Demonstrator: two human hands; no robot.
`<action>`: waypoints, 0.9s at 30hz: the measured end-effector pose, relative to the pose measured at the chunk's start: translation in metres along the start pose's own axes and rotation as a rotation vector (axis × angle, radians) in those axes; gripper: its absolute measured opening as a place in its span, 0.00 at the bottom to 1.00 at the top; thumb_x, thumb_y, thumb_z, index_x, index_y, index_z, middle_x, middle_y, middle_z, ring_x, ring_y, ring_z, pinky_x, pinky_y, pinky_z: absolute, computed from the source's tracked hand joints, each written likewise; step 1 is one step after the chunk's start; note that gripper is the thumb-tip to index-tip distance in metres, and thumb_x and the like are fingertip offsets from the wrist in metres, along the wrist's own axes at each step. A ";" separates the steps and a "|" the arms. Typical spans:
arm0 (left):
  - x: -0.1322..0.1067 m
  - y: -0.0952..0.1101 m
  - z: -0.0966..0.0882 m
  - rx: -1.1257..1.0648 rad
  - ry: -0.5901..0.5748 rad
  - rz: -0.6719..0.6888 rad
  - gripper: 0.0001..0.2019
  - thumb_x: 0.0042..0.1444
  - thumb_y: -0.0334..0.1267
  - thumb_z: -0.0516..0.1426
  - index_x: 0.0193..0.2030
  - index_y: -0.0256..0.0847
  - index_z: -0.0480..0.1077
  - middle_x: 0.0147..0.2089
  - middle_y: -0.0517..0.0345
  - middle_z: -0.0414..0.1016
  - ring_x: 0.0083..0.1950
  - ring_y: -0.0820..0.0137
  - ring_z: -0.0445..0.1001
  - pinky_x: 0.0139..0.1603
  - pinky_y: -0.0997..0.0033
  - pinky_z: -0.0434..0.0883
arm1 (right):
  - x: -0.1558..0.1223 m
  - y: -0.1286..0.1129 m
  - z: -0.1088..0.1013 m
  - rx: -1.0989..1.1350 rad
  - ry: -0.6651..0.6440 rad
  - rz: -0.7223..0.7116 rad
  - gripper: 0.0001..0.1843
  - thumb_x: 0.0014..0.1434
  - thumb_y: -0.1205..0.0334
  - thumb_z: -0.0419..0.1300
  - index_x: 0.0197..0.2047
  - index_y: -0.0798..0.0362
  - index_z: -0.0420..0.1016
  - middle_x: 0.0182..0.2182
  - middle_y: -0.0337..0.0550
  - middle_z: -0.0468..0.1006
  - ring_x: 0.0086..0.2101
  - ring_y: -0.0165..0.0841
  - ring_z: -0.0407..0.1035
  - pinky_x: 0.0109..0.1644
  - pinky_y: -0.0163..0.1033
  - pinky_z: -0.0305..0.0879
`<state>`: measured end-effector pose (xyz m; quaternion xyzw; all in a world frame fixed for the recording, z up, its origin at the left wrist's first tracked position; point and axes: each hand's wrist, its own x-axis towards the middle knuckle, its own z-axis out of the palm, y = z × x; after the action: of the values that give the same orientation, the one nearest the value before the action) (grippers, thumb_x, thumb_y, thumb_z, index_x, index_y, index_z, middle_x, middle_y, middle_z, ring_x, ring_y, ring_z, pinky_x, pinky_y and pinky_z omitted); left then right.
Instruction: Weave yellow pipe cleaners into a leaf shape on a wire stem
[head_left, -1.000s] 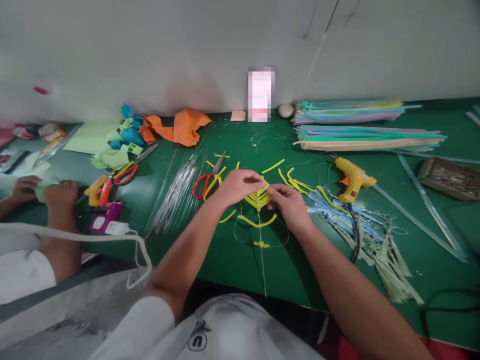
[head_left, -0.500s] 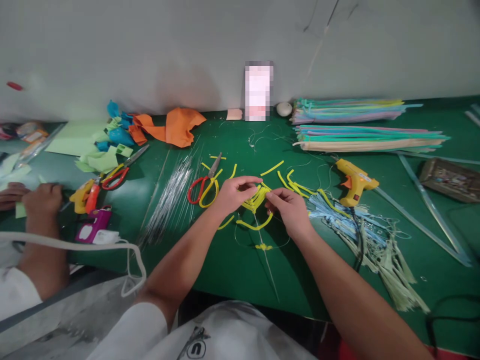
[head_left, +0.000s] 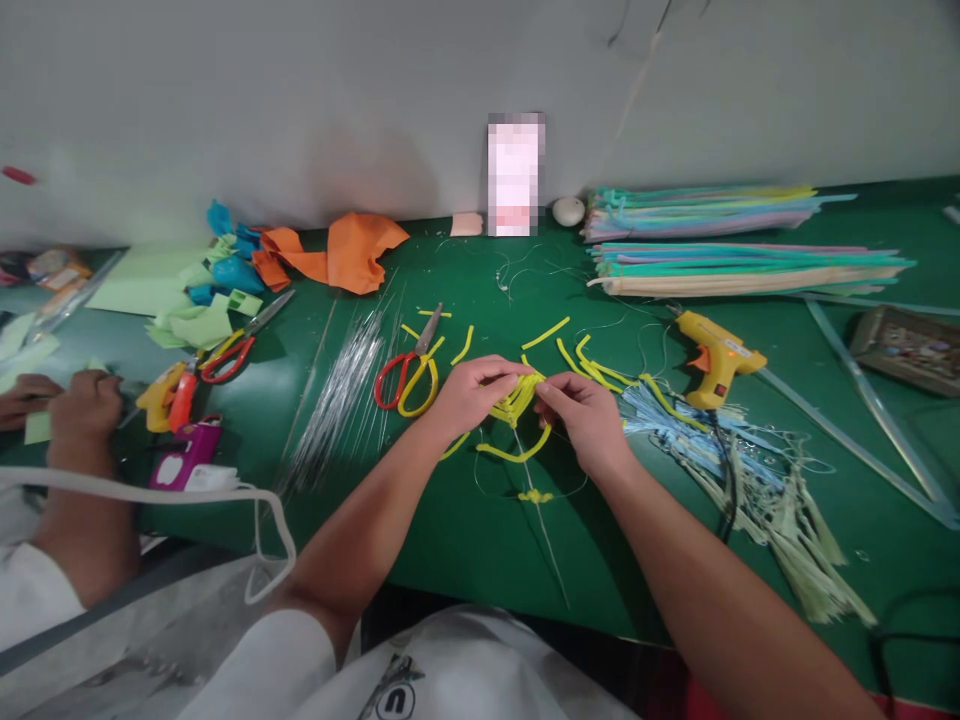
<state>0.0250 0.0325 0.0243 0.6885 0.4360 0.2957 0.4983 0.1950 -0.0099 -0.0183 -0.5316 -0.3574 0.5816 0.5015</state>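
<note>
Both my hands meet over the middle of the green table (head_left: 465, 540). My left hand (head_left: 474, 392) and my right hand (head_left: 585, 420) are closed in a pinch on a bundle of bent yellow strips (head_left: 516, 402) threaded on a thin wire (head_left: 547, 540). The wire runs from the bundle toward me, with a small yellow knot (head_left: 531, 495) partway down it. One curved yellow strip (head_left: 517, 452) hangs just below the bundle. More loose yellow strips (head_left: 577, 362) lie beyond my hands.
Red-and-yellow scissors (head_left: 409, 375) and a sheaf of thin wires (head_left: 341, 395) lie to the left. A yellow glue gun (head_left: 716, 358) with its black cord, blue and pale green tassels (head_left: 757, 480) and stacks of coloured strips (head_left: 735, 240) are to the right. Another person's hands (head_left: 67, 400) work at far left.
My hands have stayed pinched on the yellow bundle, turning it a little. The view has shifted slightly, and the other person's hands at the left have drawn back toward the table edge.
</note>
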 end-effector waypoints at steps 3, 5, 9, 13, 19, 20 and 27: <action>0.000 0.001 0.002 -0.042 0.070 -0.094 0.12 0.59 0.39 0.55 0.44 0.39 0.78 0.44 0.52 0.80 0.44 0.69 0.75 0.46 0.69 0.70 | 0.000 0.000 0.000 -0.014 -0.018 -0.006 0.13 0.52 0.53 0.67 0.28 0.53 0.73 0.20 0.36 0.75 0.19 0.26 0.65 0.24 0.34 0.59; 0.002 -0.001 0.003 -0.097 0.108 -0.162 0.11 0.57 0.40 0.58 0.41 0.38 0.79 0.40 0.52 0.80 0.41 0.69 0.75 0.44 0.69 0.70 | 0.000 0.000 0.000 -0.026 -0.034 -0.006 0.13 0.52 0.53 0.67 0.28 0.53 0.73 0.20 0.36 0.75 0.19 0.26 0.65 0.24 0.34 0.59; 0.005 -0.005 0.002 -0.155 0.120 -0.213 0.09 0.53 0.40 0.61 0.37 0.37 0.78 0.37 0.54 0.79 0.37 0.71 0.74 0.42 0.69 0.69 | 0.000 0.000 0.000 -0.039 -0.058 0.006 0.13 0.53 0.53 0.66 0.29 0.53 0.72 0.21 0.36 0.75 0.19 0.27 0.66 0.24 0.34 0.59; 0.006 -0.009 -0.001 -0.172 0.099 -0.267 0.09 0.50 0.40 0.63 0.36 0.37 0.78 0.34 0.56 0.77 0.35 0.72 0.72 0.41 0.69 0.68 | 0.000 -0.001 0.000 -0.043 -0.072 0.003 0.13 0.53 0.53 0.66 0.28 0.53 0.72 0.21 0.36 0.75 0.19 0.27 0.66 0.25 0.34 0.60; 0.007 -0.009 -0.007 -0.215 -0.006 -0.399 0.09 0.46 0.39 0.65 0.33 0.37 0.76 0.30 0.58 0.75 0.32 0.73 0.71 0.37 0.70 0.67 | -0.002 -0.002 0.001 -0.080 -0.095 0.009 0.13 0.54 0.52 0.66 0.28 0.53 0.72 0.21 0.37 0.75 0.19 0.26 0.65 0.24 0.33 0.59; 0.007 -0.009 -0.008 -0.210 -0.019 -0.407 0.09 0.46 0.38 0.65 0.32 0.36 0.76 0.30 0.58 0.74 0.32 0.74 0.71 0.36 0.70 0.67 | -0.002 -0.002 0.001 -0.084 -0.099 0.013 0.13 0.54 0.52 0.66 0.28 0.53 0.72 0.21 0.37 0.75 0.19 0.26 0.65 0.24 0.33 0.59; 0.007 -0.011 -0.010 -0.190 -0.004 -0.354 0.07 0.49 0.39 0.62 0.32 0.38 0.76 0.30 0.59 0.74 0.32 0.74 0.70 0.36 0.71 0.66 | -0.002 -0.002 0.001 -0.090 -0.099 0.014 0.14 0.53 0.52 0.66 0.28 0.53 0.72 0.21 0.37 0.74 0.20 0.26 0.64 0.24 0.33 0.58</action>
<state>0.0166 0.0443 0.0173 0.5518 0.5193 0.2419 0.6061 0.1945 -0.0113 -0.0159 -0.5267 -0.4036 0.5941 0.4546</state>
